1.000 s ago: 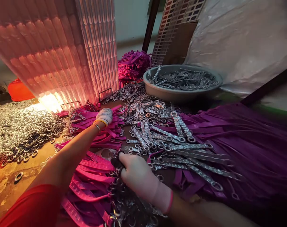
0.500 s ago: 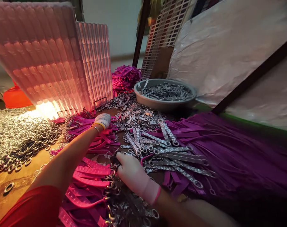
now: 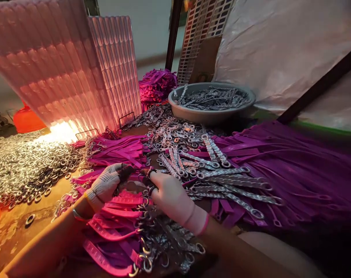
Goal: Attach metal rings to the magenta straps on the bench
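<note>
My left hand (image 3: 108, 183), in a white dotted glove with dark fingertips, is closed in a pinch. Its fingertips almost meet those of my right hand (image 3: 171, 197), whose white glove is also dark at the fingers. A bit of purple strap (image 3: 137, 176) shows between the two pinches; its ends and any small metal part there are hidden by the fingers. Below both hands lies a bundle of pink-purple straps (image 3: 114, 220) with metal rings and hooks at their right ends. Another bundle of purple straps (image 3: 120, 148) lies just beyond my left hand.
Braided metal links with ringed ends (image 3: 230, 173) lie right of my hands. Behind them stands a grey basin (image 3: 189, 114) of similar links. Loose rings (image 3: 27, 170) are heaped at left beside a bright light. Long purple straps (image 3: 302, 170) cover the right side. Ribbed translucent panels (image 3: 62, 65) stand behind.
My left hand has come back from the far strap bundle toward me and now meets my right hand. My right hand has risen slightly in view. The camera view has shifted a little.
</note>
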The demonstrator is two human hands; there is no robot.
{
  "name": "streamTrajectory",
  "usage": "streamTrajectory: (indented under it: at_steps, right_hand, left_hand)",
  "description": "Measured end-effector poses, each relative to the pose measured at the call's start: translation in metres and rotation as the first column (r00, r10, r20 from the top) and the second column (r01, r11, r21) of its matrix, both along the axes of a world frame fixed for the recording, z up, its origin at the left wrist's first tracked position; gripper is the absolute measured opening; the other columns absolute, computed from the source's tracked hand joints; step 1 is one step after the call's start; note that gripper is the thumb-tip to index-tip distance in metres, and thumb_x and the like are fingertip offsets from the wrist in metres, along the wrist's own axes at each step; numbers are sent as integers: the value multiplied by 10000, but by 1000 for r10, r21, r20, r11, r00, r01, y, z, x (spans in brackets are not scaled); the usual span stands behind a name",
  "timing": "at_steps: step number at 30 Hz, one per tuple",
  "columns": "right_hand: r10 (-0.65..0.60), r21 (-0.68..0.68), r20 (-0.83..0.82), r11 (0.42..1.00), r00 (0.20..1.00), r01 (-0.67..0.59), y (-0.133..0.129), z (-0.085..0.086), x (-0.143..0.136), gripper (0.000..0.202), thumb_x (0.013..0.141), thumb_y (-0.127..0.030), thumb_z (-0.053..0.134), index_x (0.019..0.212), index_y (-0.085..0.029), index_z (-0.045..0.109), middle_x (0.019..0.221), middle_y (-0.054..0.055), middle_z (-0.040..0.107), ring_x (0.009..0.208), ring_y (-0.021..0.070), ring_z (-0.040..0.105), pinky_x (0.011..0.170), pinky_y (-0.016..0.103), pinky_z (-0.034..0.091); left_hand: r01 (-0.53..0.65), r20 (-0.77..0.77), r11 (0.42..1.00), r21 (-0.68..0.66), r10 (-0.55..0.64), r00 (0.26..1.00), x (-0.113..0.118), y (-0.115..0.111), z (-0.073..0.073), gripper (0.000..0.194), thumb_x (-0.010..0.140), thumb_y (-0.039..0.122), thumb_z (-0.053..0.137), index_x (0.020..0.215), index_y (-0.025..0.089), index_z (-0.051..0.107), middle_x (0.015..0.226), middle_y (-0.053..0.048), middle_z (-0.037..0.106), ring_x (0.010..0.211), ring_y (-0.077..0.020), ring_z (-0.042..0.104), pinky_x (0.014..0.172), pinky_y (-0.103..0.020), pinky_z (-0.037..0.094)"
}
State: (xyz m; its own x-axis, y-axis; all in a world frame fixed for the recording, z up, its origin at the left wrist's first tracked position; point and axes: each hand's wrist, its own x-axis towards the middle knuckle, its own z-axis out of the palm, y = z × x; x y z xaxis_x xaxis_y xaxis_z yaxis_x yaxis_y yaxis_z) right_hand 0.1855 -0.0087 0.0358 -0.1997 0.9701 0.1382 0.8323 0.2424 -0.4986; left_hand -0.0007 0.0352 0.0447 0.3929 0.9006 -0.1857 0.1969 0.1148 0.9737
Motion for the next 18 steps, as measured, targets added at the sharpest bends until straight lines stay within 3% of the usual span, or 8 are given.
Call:
streamTrajectory:
  at_steps: [7, 10, 13, 18]
  right_hand:
    - [112, -47, 252, 994, 961, -103, -12, 4, -16, 270, 772, -57, 463, 946, -149, 648, 954, 122, 681, 864, 220, 613, 673, 294, 333]
    - [183, -78, 360, 983, 915, -166, -17, 4, -19, 252, 826, -69, 450, 952, -139, 656, 928, 146, 677, 821, 225, 621, 620, 308, 314]
    - [228, -91, 405, 974, 886, -209, -21, 0, -21, 268, 876, -88, 408, 953, -129, 661, 894, 157, 671, 780, 223, 620, 591, 319, 295]
    - [224, -114, 412, 974, 883, -194, -22, -5, -21, 289, 869, -90, 405, 1017, -103, 654, 907, 171, 664, 776, 231, 615, 593, 323, 295]
  left_hand:
    - [21, 54, 985, -170, -12, 998, -1, -28, -15, 358, 806, 507, 632, 718, 180, 514, 470, 66, 410, 340, -50, 299, 321, -168, 205]
    - [73, -55, 996, -47, -75, 996, -3, -33, -19, 265, 818, 421, 629, 773, 162, 596, 552, 27, 508, 426, -64, 388, 392, -170, 298]
    - [158, -155, 977, 141, -136, 978, -5, -32, -25, 198, 842, 323, 595, 827, 144, 678, 732, -22, 618, 635, -110, 524, 582, -196, 428]
    - [316, -263, 926, 207, -258, 930, -10, -24, -40, 208, 841, 221, 530, 933, 152, 703, 882, -40, 677, 820, -180, 604, 787, -279, 490]
